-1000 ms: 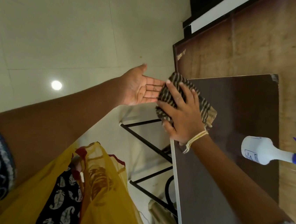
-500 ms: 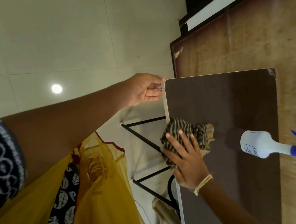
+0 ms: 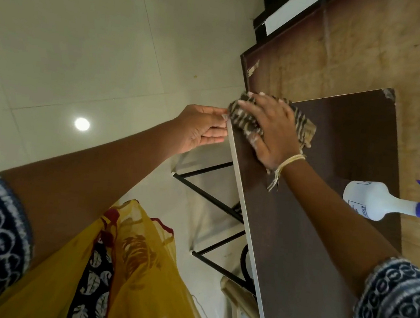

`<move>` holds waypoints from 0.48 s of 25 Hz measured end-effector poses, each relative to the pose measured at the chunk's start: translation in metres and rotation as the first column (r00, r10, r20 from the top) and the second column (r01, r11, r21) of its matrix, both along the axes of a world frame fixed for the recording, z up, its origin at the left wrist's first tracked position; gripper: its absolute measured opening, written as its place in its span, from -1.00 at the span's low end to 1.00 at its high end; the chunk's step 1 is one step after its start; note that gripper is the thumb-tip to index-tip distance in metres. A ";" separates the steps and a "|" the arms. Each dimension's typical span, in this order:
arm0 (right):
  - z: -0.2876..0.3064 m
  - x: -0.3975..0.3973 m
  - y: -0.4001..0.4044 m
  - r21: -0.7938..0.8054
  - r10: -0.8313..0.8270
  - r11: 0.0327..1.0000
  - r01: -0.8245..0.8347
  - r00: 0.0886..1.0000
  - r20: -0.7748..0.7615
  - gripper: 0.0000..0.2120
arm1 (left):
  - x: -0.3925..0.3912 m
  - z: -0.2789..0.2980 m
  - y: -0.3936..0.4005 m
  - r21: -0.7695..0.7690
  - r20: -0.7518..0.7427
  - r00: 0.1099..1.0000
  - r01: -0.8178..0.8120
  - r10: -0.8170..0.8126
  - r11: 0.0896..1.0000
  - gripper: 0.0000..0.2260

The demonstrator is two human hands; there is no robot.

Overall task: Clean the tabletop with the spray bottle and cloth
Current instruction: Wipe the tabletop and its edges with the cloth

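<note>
Here, worktop (image 3: pixel 313 221): dark brown, on black legs.
Spray bottle (image 3: pixel 370 200): lying on the worktop's right side.
Right hand (image 3: pixel 271 129): fingers spread flat, pressing the cloth.
Left hand (image 3: pixel 203 128): fingers curled, empty, against the worktop's edge.
Cloth (image 3: pixel 245 120): striped, at the far-left corner.

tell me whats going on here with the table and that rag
A person is wiping a dark tabletop. The right hand presses a striped cloth flat on the table's far corner, while the left hand is cupped against the edge beside it. A white spray bottle with a blue nozzle lies on its side near the table's other edge, untouched.
</note>
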State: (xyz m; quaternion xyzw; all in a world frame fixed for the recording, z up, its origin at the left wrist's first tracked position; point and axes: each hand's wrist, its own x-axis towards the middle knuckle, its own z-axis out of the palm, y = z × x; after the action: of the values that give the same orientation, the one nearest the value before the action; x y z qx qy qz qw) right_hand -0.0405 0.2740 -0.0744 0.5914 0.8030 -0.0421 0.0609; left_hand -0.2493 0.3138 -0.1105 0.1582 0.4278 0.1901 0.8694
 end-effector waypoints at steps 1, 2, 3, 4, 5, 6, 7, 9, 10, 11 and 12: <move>-0.001 0.013 0.013 0.020 -0.067 0.998 0.067 0.998 0.014 -0.46 | 0.000 -0.001 0.004 0.024 -0.017 1.000 0.025 -0.025 0.999 -0.75; -0.002 0.030 0.024 0.045 -0.149 0.988 0.148 0.988 0.040 -0.47 | 0.000 -0.001 0.008 0.054 -0.031 0.998 0.058 -0.056 0.997 -0.74; -0.001 0.047 0.032 0.064 -0.245 0.969 0.240 0.967 0.072 -0.44 | 0.000 0.000 0.012 0.089 -0.051 0.994 0.098 -0.094 0.991 -0.72; 0.001 0.062 0.039 0.074 -0.350 0.936 0.344 0.932 0.095 -0.42 | 0.001 0.001 0.018 0.129 -0.075 0.988 0.147 -0.138 0.981 -0.69; 0.002 0.074 0.045 0.083 -0.445 0.895 0.438 0.889 0.108 -0.41 | 0.002 0.003 0.024 0.173 -0.098 0.978 0.199 -0.185 0.965 -0.67; 0.004 0.079 0.051 0.087 -0.524 0.852 0.517 0.842 0.127 -0.42 | 0.004 0.004 0.029 0.215 -0.112 0.967 0.250 -0.230 0.944 -0.66; 0.005 0.078 0.055 0.087 -0.583 0.812 0.577 0.797 0.157 -0.43 | 0.008 0.006 0.036 0.253 -0.121 0.954 0.296 -0.273 0.921 -0.68; 0.004 0.066 0.058 0.097 -0.616 0.787 0.609 0.770 0.167 -0.45 | 0.016 0.015 0.046 0.302 -0.164 0.928 0.369 -0.334 0.879 -0.73; 0.004 0.056 0.056 0.107 -0.590 0.808 0.580 0.797 0.129 -0.48 | 0.021 0.020 0.050 0.309 -0.210 0.911 0.406 -0.355 0.860 -0.74; 0.003 0.044 0.052 0.119 -0.542 0.839 0.531 0.836 0.083 -0.52 | 0.027 0.025 0.054 0.304 -0.258 0.888 0.449 -0.381 0.840 -0.75; 0.000 0.033 0.047 0.117 -0.484 0.872 0.475 0.873 0.064 -0.55 | 0.032 0.029 0.058 0.289 -0.294 0.858 0.500 -0.422 0.816 -0.75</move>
State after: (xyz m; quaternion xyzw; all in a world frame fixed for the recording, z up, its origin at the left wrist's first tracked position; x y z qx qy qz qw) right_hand -0.0074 0.3207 -0.0743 0.7757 0.6285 0.0105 0.0561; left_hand -0.2176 0.3723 -0.0818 0.4318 0.4267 0.0284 0.7942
